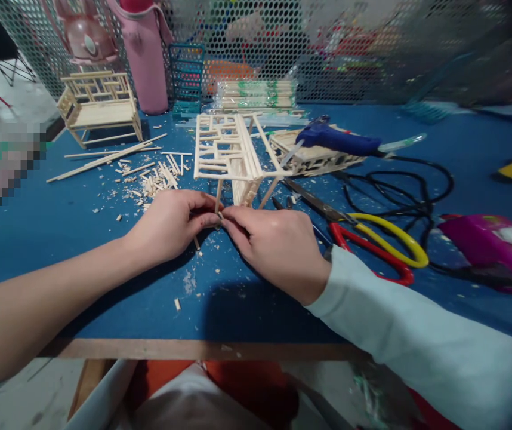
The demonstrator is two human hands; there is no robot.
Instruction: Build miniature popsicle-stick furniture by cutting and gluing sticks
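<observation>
A miniature bench frame (pixel 242 149) made of thin wooden sticks lies tipped on its side in the middle, its lattice panel facing up. My left hand (pixel 170 224) is closed in a pinch at the lower end of one of its stick legs (pixel 219 196). Against those fingertips, my right hand (pixel 278 242) pinches too, with a tiny pale stick piece (pixel 221 215) just showing between the fingers. My fingers hide most of this joint. Scissors (pixel 341 218) with red and yellow handles lie close beside my right hand.
A finished miniature bench (pixel 101 110) stands at the back left, near loose sticks (pixel 108 158) and cut bits (pixel 160 179). A blue glue gun (pixel 341 138) rests on another stick piece (pixel 287 149); its black cable (pixel 381 209) coils right. A pink bottle (pixel 146 60) and packed sticks (pixel 256 95) stand behind.
</observation>
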